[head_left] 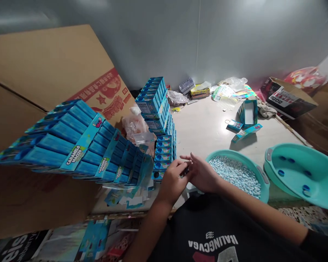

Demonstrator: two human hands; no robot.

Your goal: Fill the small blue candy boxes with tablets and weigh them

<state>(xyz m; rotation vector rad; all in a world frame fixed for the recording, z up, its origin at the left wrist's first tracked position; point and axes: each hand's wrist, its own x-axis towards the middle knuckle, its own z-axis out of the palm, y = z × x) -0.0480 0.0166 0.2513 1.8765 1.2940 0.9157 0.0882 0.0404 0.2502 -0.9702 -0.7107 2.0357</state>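
Head view: the left hand (pixel 171 182) and right hand (pixel 204 174) are held together, loosely curled; whether anything is gripped cannot be told. Blue boxes (pixel 161 127) are stacked just beyond, and pale-blue pieces (pixel 234 170) are contained in a basin (pixel 265 190) near the right hand.

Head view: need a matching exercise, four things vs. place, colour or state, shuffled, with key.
Things:
1. Left hand
2. Bowl by the right forearm
3. Rightmost bowl
4. Cardboard carton

Descriptions:
A. Holds a few blue caps
B. Brown, with a red printed band
C. Fingers bent, close to the right hand
D. Holds many small pale pieces

Pairs: 1-C, 2-D, 3-A, 4-B
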